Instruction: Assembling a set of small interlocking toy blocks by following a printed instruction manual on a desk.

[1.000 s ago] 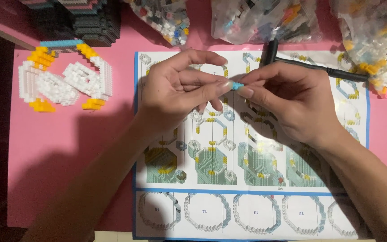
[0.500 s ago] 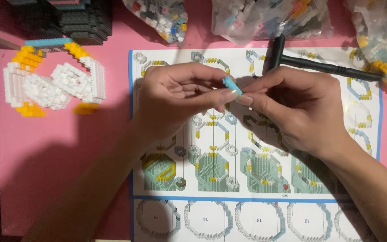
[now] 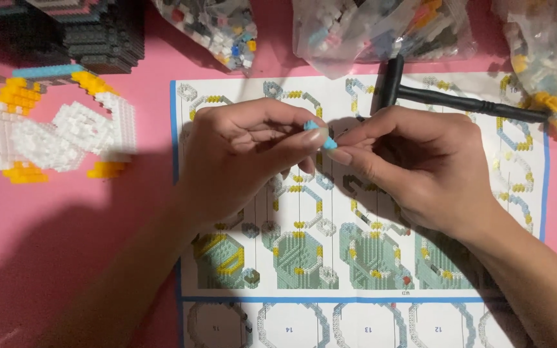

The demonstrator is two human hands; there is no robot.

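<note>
Both hands sit slightly lower on instruction sheet (image 3: 381,283) than before. Left hand (image 3: 240,161) and right hand (image 3: 420,167) pinch tiny light-blue brick (image 3: 322,137) between fingertips, above sheet's upper middle. Black hammer (image 3: 446,96) near sheet's top edge.

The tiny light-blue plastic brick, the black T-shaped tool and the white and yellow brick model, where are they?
tiny light-blue plastic brick (image 3: 320,137), head view, its top between both hands' fingertips.
black T-shaped tool (image 3: 465,102), head view, mid-handle.
white and yellow brick model (image 3: 53,135), head view, white middle.
</note>
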